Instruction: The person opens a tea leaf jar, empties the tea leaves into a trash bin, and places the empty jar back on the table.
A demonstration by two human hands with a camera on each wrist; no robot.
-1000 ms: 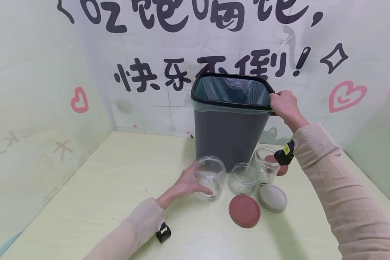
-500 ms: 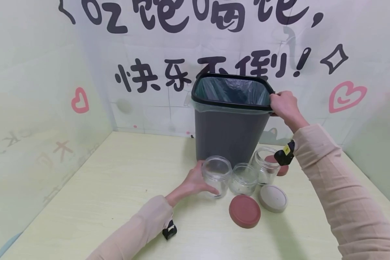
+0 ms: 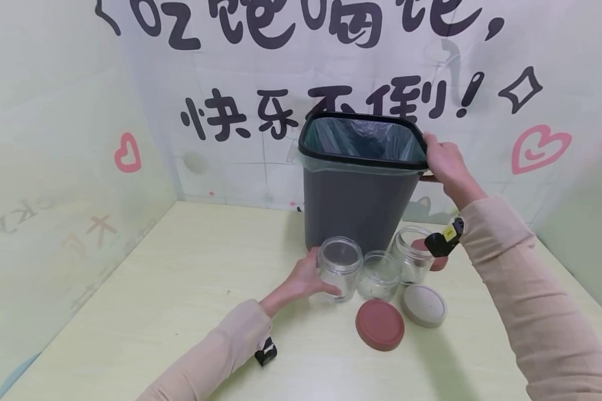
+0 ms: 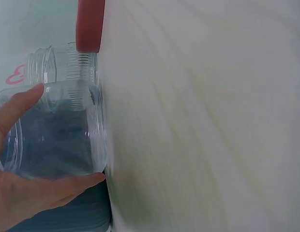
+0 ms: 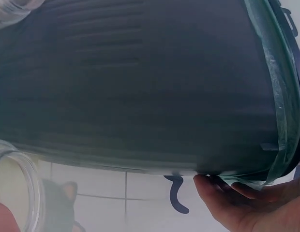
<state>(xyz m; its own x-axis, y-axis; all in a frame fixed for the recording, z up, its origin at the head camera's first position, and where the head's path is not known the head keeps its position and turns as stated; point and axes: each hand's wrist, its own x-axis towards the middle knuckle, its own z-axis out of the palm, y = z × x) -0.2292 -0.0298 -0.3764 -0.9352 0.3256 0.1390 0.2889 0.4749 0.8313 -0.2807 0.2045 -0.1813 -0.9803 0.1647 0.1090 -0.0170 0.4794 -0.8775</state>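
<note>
A clear jar [image 3: 343,259] stands upright, lidless, before the grey trash bin [image 3: 353,206]. My left hand [image 3: 306,277] holds it from the left, with thumb and fingers on opposite sides in the left wrist view. To its right, close by, is a shorter clear jar [image 3: 379,273]; a taller one [image 3: 413,259] stands behind that. The bin has a black rim and a green liner. My right hand [image 3: 447,164] is at the bin's right rim, thumb beside the rim and fingers lower down. In the right wrist view its loosely extended fingers [image 5: 213,200] touch the bin's side.
A red lid [image 3: 379,324] and a grey-white lid [image 3: 423,306] lie in front of the jars. Another red lid [image 3: 438,263] is partly hidden behind the tall jar. Pale walls enclose the table [image 3: 205,267] at the back and sides.
My left hand has slid the clear jar rightward, close to the shorter jar. My right hand has loosened from the bin's rim, its thumb lifting. The bin and lids stay in place.
</note>
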